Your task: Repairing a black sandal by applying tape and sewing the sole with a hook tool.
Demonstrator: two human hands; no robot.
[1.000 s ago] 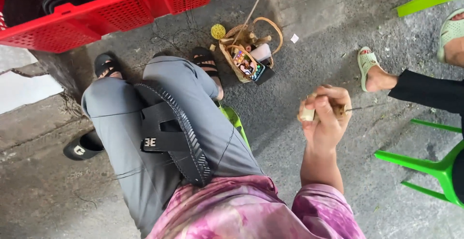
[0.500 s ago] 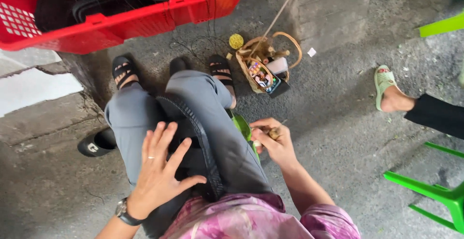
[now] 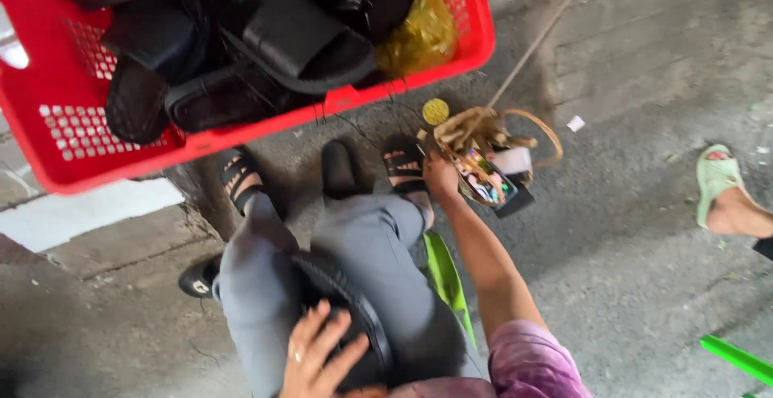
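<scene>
The left hand (image 3: 320, 358) lies flat with fingers spread on a black rubber sandal (image 3: 342, 317) resting on the grey-trousered lap. The right hand (image 3: 440, 176) reaches down to a small box of tan straps (image 3: 483, 152) on the concrete floor beside a red plastic crate (image 3: 72, 136); its finger state cannot be told

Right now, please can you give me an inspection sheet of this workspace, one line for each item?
Surface: grey concrete floor, rough.
Job's things: black sandal on the lap; small box of oddments on the floor.
Clutter: red crate with black sandals; yellow disc; thin stick.
Hands: left hand rests on the sandal; right hand reaches the box.
Cables: nothing seen.
Surroundings: another person's foot in a green slipper; green chair leg.
</scene>
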